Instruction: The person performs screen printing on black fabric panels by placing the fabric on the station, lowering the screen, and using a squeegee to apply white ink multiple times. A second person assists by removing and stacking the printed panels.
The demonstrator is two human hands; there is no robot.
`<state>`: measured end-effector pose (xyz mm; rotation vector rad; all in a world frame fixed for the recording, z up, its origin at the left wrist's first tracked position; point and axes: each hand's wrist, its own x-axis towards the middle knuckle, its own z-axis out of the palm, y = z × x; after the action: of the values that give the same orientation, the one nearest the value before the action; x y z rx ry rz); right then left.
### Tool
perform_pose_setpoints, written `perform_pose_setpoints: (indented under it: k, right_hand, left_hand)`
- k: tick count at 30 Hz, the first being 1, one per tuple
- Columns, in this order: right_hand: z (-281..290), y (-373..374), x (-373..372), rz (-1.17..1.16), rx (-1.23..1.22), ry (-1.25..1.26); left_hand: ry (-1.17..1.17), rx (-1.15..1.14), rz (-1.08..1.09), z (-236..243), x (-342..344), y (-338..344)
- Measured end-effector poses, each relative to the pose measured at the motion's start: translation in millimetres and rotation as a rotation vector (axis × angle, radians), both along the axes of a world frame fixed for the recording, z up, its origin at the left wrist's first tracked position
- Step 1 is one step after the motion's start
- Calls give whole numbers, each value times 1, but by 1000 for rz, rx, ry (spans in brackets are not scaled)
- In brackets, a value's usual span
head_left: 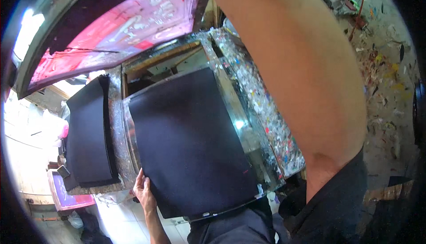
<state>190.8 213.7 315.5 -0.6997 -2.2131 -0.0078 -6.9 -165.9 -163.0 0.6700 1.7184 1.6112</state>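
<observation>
A large black sheet (186, 142) of fabric or thin board lies flat over a clear, glass-like plate (239, 117) on the worktable. At the sheet's lower left edge, my left hand (144, 191) has its fingers closed on the rim. My right arm (306, 71) stretches up across the picture and its hand is past the top edge, out of view. Above the table at the upper left, a framed printing screen (133, 27) smeared with pink and white ink is tilted up.
Left of the black sheet, a stack of similar black sheets (88, 133) rests on the table. Paint-crusted table boards (266, 111) run along the right. An open gap (177, 64) in the frame lies behind the sheet. A small pink-framed screen (69, 193) stands lower left.
</observation>
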Motion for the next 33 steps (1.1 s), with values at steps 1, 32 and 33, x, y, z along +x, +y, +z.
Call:
perform_pose_setpoints:
  k: [1,32,33]
  right_hand:
    - [0,-1,0,-3,-8,-3]
    - [-116,-109,39,-245,234,-61]
    - [-145,-124,50,-217,270,-41]
  left_hand:
    - [47,-33,-3,6,5,3]
    - [266,192,-20,157,55,19]
    - [258,169,-25,171,68,25]
